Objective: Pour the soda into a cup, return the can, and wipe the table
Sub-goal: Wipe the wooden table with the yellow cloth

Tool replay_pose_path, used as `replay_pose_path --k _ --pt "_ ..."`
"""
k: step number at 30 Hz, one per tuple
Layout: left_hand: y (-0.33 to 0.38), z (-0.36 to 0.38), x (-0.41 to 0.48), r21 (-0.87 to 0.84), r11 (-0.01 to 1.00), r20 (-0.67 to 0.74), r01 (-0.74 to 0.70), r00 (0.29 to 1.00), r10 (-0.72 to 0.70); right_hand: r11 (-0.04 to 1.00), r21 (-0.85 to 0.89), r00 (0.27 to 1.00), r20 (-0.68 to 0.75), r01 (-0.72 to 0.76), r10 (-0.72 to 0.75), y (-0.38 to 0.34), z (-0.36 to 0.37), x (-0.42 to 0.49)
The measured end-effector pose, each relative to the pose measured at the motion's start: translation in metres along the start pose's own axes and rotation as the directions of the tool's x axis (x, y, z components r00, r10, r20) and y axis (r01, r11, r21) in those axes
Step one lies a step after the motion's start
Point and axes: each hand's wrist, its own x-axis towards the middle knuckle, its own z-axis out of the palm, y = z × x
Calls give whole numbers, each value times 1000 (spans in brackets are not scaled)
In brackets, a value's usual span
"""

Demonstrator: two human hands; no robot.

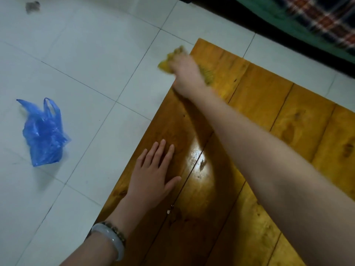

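A low wooden table (269, 116) of orange-brown planks fills the right half of the head view. My right hand (186, 73) reaches across it to the far left corner and is shut on a yellow cloth (167, 63), which is blurred and hangs partly past the table's edge. My left hand (153, 177) lies flat on the table near its left edge, fingers spread, holding nothing. A pale bangle and a bead bracelet sit on that wrist. No can or cup is in view.
White floor tiles (86, 54) lie left of and beyond the table. A crumpled blue plastic bag (44, 135) sits on the floor at left. A dark smudge (32, 6) marks the floor at top left. Plaid fabric (326, 22) lies at top right.
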Motion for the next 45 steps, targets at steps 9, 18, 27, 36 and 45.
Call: replay_pose_path --k 9,18,27,36,45 --pt "-1 -5 -1 -26 1000 19 -16 1000 16 985 -3 982 85 172 -171 42 3 -133" --pt "-3 -5 -35 -57 998 -17 -22 1000 21 849 164 849 -94 -502 520 50 -16 -148" --pt "-20 -1 -93 -159 987 -68 -8 998 -3 959 236 985 23 159 -168 -130 69 -201" --pt "-26 17 -133 -105 988 -1 -117 993 117 988 -97 987 116 122 -111 -3 4 -238" --pt "-16 43 -146 -41 992 84 -118 989 121 969 57 970 63 -238 235 -65 25 -270"
